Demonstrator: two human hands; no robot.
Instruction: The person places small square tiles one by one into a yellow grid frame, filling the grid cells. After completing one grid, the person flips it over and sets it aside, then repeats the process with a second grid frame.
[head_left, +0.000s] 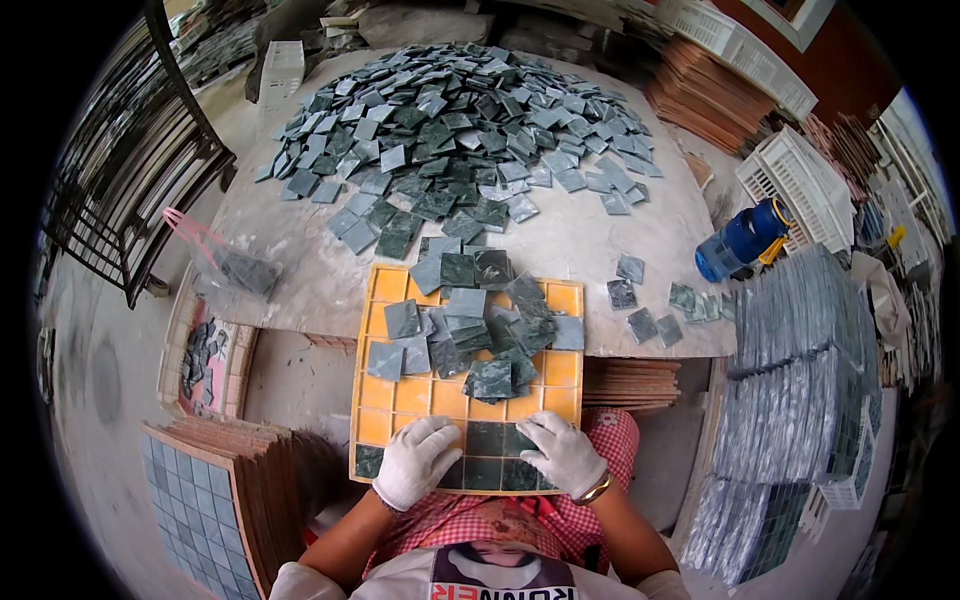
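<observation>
A yellow gridded tray (pixel 400 400) lies in front of me, its near edge by my lap. Dark green square stone tiles (pixel 484 472) fill several cells of its nearest row, and others sit in the row above, between my hands. My left hand (pixel 418 462), in a white glove, is closed over the near left part, fingers bent together; what is under them is hidden. My gloved right hand (pixel 563 453) has its fingertips closed on the edge of a tile at the near right. Loose grey-green tiles (pixel 466 318) lie overlapping across the tray's far half.
A large heap of tiles (pixel 430 130) covers the table's (pixel 300 240) far part. A blue bottle (pixel 740 240) stands at its right edge. Wrapped tile stacks (pixel 790 390) rise on the right; tile-faced stacked sheets (pixel 200 500) stand at lower left. A plastic bag (pixel 235 265) lies left.
</observation>
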